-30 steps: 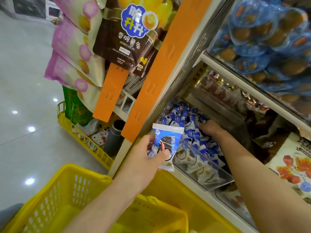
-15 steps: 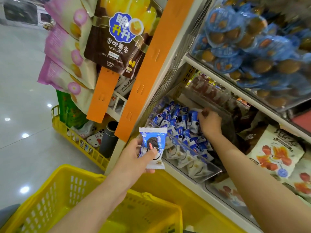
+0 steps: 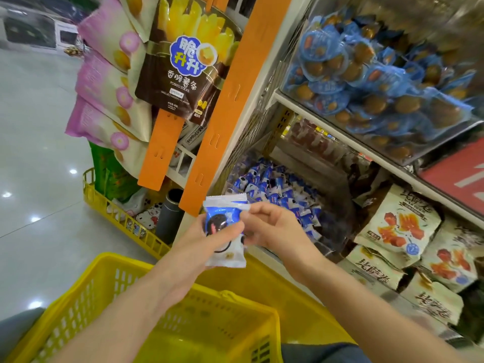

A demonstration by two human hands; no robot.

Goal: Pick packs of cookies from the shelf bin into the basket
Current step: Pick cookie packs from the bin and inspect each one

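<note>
In the head view, both forearms reach up from the bottom edge and meet in front of the shelf, above the far rim of the yellow basket [image 3: 117,260]. The left hand [image 3: 207,239] is turned palm-up towards the camera. Its grip is closed on a cookie pack [image 3: 226,226], with the thumb laid across the front over the printed dark cookie and the fingers hidden behind. The pack stands upright with its crimped top edge uppermost, clear of the basket and in front of the bin's near left corner. The right hand [image 3: 272,229] comes in from the right with its back to the camera and the wrist bent slightly. Its grip is a narrow pinch, forefinger and thumb meeting on the pack's upper right edge while the other fingers curl loosely beneath. A bit of black and white wrapper shows between the two hands, and whether it is a second pack cannot be told. Behind the hands, the clear bin [image 3: 337,242] sits at the left end of the lower shelf, heaped with blue and white cookie packs [image 3: 272,187]. The basket's inside shows only its yellow floor. On the shelf above, another bin holds blue snack packs [image 3: 379,74]. Orange strips [image 3: 227,100] and a brown bag of potato sticks [image 3: 183,64] hang at the shelf's left end.
</note>
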